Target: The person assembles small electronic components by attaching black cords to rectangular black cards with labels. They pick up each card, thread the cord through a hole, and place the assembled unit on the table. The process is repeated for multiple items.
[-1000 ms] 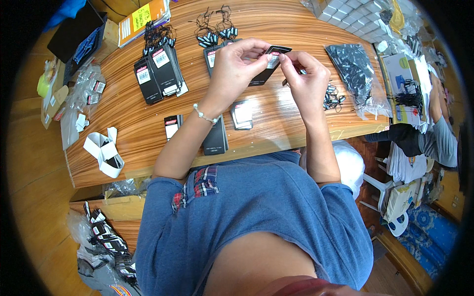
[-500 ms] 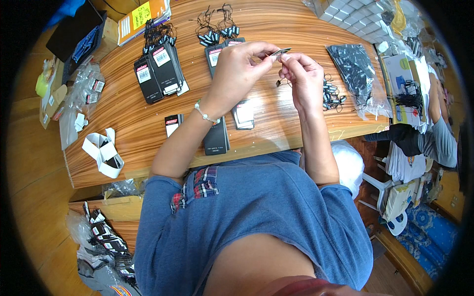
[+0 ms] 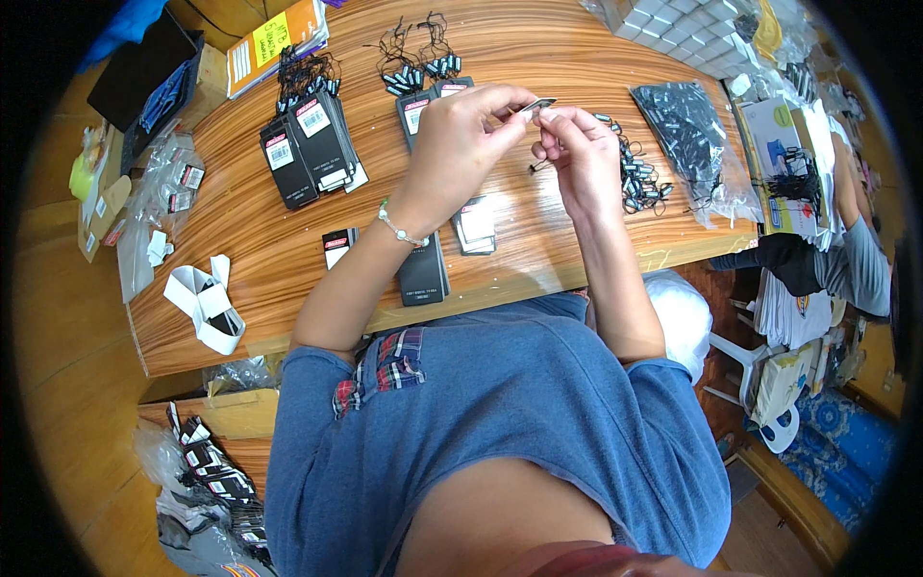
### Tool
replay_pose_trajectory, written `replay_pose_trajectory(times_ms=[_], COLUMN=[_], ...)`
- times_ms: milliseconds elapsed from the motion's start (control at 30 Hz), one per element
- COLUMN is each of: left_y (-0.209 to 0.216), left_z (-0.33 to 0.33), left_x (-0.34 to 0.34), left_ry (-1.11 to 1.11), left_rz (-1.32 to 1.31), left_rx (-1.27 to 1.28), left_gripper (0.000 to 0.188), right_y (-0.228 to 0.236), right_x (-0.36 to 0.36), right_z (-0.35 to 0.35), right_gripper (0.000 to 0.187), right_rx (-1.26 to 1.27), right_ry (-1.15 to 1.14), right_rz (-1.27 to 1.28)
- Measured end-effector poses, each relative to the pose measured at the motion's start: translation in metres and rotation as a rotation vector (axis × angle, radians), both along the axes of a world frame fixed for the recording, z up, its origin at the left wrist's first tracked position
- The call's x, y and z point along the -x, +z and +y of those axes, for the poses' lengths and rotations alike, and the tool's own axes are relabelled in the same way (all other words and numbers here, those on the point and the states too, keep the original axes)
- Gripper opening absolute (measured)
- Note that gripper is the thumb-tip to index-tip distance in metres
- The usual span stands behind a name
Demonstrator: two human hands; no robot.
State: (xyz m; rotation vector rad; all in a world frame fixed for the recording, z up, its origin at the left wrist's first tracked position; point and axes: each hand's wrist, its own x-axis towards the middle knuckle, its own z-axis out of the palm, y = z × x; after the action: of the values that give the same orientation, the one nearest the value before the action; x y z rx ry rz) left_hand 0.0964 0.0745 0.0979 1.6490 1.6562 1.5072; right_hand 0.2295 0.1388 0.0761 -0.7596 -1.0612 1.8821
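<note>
Above the table, my left hand (image 3: 461,139) pinches a small dark hang tag (image 3: 544,103), seen nearly edge-on. Close against it, my right hand (image 3: 585,159) has thumb and fingers closed on what looks like a black cord; a dark cord end (image 3: 536,167) dangles below these fingers. Where cord and tag meet is too small to make out. Beneath my left forearm lie a stack of long black tags (image 3: 421,277), a stack of white-faced cards (image 3: 477,231) and a small labelled black stack (image 3: 337,246). Loose black cords (image 3: 642,183) with pale ends lie beside my right hand.
Strung black tags (image 3: 308,144) lie in stacks at left, more tags (image 3: 415,113) behind my left hand. A plastic bag of cords (image 3: 681,135) sits at right, white boxes (image 3: 683,34) behind. A white strap loop (image 3: 204,306) lies near left. Another person's arm (image 3: 850,188) shows far right.
Both hands have shifted very slightly left with the tag still between them. The dangling cord end has swung a little lower and left. The view has tilted slightly.
</note>
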Motion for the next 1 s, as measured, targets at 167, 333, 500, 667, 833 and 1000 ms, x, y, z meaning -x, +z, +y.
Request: replay_pose_trajectory(times_ms=[167, 333, 500, 667, 833, 1000], left_y=[-0.002, -0.004, -0.006, -0.007, -0.002, 0.0], left_z=[-0.002, -0.001, 0.0, -0.001, -0.006, -0.007], left_x=[0.0, 0.001, 0.005, 0.004, 0.004, 0.005], left_ry=[0.013, 0.048, 0.064, 0.095, 0.094, 0.116], left_rz=[0.039, 0.176, 0.193, 0.112, 0.222, 0.285], left_rx=[-0.008, -0.098, -0.113, -0.129, -0.107, -0.086], left_gripper=[0.016, 0.015, 0.017, 0.015, 0.017, 0.018], right_y=[0.011, 0.005, -0.005, -0.004, 0.0, 0.002], right_x=[0.004, 0.006, 0.013, 0.02, 0.02, 0.022], right_z=[-0.008, -0.003, 0.001, -0.006, -0.008, -0.008], right_gripper=[0.011, 0.009, 0.006, 0.008, 0.008, 0.008], right_rx=[-0.931, -0.467, 0.034, -0.419, -0.896, -1.161], right_ry=[-0.324, -0.151, 0.018, -0.172, -0.328, -0.388], right_rz=[-0.596, -0.302, 0.075, -0.207, -0.539, -0.611])
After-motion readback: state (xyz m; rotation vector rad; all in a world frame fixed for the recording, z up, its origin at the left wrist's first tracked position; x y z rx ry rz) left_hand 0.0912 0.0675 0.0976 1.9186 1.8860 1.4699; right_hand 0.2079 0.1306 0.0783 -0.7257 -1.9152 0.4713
